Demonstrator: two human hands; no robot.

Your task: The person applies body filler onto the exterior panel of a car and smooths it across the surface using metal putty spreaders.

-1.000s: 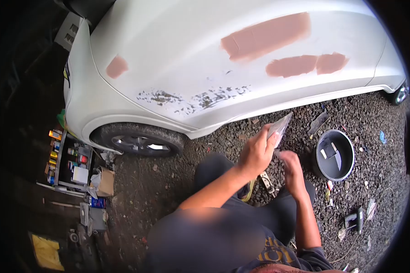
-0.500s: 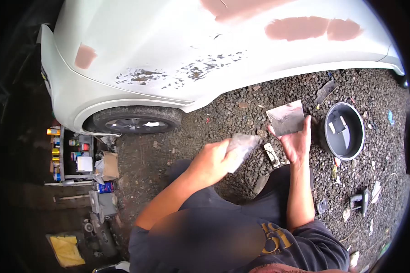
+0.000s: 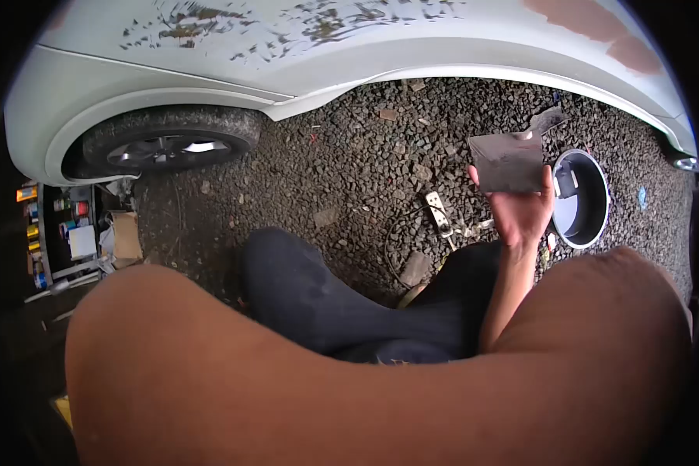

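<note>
My right hand (image 3: 524, 210) is palm up and grips a thin grey square sheet (image 3: 509, 163) by its near edge. Thumb and fingertips show at the sheet's two sides. Dark smudges mark its face, and its material I cannot make out. Bare skin of a raised arm (image 3: 287, 396), apparently my left, fills the bottom of the view very close to the camera. The fingers of my left hand, and anything in them, cannot be made out. To the right of the sheet stands a round dark tub (image 3: 581, 198) with pale and dark pieces inside.
A white car body (image 3: 412, 58) with scraped and pinkish patches spans the top, its wheel (image 3: 171, 144) at left. A white power strip (image 3: 438, 213) lies on the gravel (image 3: 349, 147) below the sheet. Shelves (image 3: 58, 225) with cans and boxes stand far left.
The view has shifted, so the car sits higher and further left. My left hand with its pale crumpled sheet has left sight, and bare arm now covers the bottom. My right hand keeps the grey sheet.
</note>
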